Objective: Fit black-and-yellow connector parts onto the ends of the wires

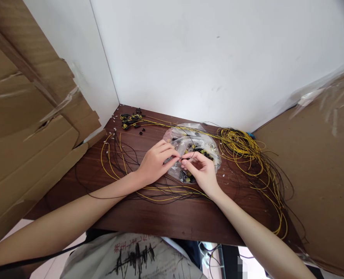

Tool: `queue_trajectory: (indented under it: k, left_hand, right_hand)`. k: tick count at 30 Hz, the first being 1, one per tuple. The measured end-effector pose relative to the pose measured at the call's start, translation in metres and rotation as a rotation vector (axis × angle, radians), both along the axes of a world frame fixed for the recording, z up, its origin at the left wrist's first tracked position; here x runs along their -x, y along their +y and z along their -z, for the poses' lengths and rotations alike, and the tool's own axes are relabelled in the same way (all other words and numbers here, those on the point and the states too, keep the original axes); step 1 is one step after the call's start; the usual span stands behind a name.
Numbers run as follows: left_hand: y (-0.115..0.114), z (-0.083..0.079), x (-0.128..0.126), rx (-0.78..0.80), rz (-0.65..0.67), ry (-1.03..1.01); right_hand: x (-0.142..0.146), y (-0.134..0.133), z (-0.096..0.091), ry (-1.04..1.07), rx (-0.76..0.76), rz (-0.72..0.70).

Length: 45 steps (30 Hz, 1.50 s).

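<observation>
A thin black wire (181,158) is held up between the two hands, above a clear plastic bag (217,159). From here it looks nearly weightless, springy and easy to kink, best taken lightly and close to the end. The fingers of the left hand (157,163) pinch it; those of the right hand (203,170) seem to nip it just beside. The bag lies on the worktop (172,221), a yellow wire coil (236,142) to its right.

The wires (236,142) are yellow and black, the table (166,219) reddish brown.
</observation>
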<state>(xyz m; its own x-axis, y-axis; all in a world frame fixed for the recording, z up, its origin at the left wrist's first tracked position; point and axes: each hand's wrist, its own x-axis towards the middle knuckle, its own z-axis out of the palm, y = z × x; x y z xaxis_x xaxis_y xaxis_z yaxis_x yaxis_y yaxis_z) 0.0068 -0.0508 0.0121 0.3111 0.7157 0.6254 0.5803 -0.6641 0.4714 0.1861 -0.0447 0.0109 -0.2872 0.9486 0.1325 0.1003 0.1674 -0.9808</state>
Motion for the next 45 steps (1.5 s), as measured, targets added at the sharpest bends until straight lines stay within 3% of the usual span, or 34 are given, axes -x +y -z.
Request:
queue_trajectory:
  k: [8, 14, 16, 22, 25, 32, 39, 45]
  left_hand:
    - [0.001, -0.001, 0.002, 0.001, 0.002, 0.033]
    - [0.005, -0.002, 0.009, 0.017, -0.046, 0.002]
    - [0.006, 0.000, 0.010, 0.042, -0.031, -0.008]
    - [0.009, 0.002, 0.008, 0.090, 0.052, -0.027]
    - [0.011, 0.002, 0.010, 0.100, 0.049, -0.048]
    - [0.014, 0.002, 0.013, 0.117, -0.031, -0.096]
    - [0.013, -0.001, 0.017, 0.094, -0.105, -0.121]
    - [0.016, -0.001, 0.022, 0.084, -0.171, -0.121]
  right_hand:
    - [-0.002, 0.001, -0.002, 0.045, 0.056, -0.021]
    - [-0.002, 0.003, 0.000, 0.026, 0.005, 0.001]
    - [-0.003, 0.004, 0.000, -0.006, -0.049, -0.008]
    - [-0.002, 0.007, -0.008, -0.221, -0.395, -0.017]
    - [0.003, 0.009, -0.018, -0.265, -0.432, 0.017]
    - [0.023, 0.025, -0.032, -0.237, -0.345, 0.074]
    - [0.047, 0.039, -0.017, 0.258, 0.102, 0.069]
    - [0.049, 0.037, -0.003, 0.363, 0.085, 0.159]
